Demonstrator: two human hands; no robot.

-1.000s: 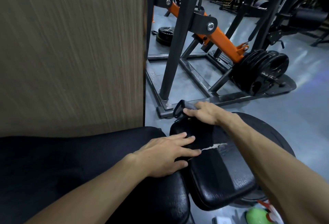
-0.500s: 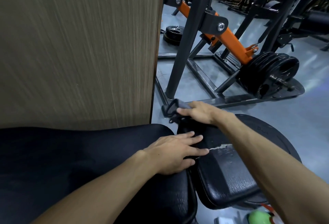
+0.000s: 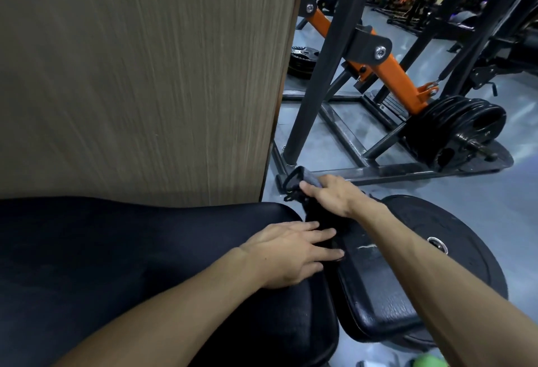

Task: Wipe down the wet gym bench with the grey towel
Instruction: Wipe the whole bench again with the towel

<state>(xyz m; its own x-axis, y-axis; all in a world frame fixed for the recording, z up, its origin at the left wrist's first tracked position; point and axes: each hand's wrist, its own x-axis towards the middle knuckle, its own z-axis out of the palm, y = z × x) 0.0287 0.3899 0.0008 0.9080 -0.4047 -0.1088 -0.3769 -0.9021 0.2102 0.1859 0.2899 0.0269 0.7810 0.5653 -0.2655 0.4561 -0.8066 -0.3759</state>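
Left hand (image 3: 294,253) laid flat, palm down, fingers spread, on the near end of the large black pad of the gym bench (image 3: 116,264), fingertips reaching across the gap toward the smaller seat pad (image 3: 375,288). Right hand (image 3: 334,194) farther out, over the far end of the seat pad, fingers curled and closed on the grey towel (image 3: 305,178). Towel bunched under the right palm, one grey fold showing past the fingertips, a dark loop or edge hanging off beside it at the pad's far tip. Remainder of the towel dark and hard to separate from the black upholstery below the hand. Seat pad surface glossy, with a pale torn streak (image 3: 365,247) just right of the left fingertips. Wetness not clearly distinguishable from sheen. Both forearms bare, entering from the bottom edge.

Surroundings: wood-grain panel (image 3: 145,75) upright behind the large pad, filling the upper left. Black weight plate (image 3: 454,238) lying flat on the grey floor (image 3: 495,197), directly beside and partly beneath the seat pad. Dark steel machine frame (image 3: 364,174) just beyond the right hand, with an orange lever arm (image 3: 390,72) and a stack of black plates (image 3: 454,130) loaded at its lower end. Green object (image 3: 425,362) cut off at the bottom edge, identity not determinable.
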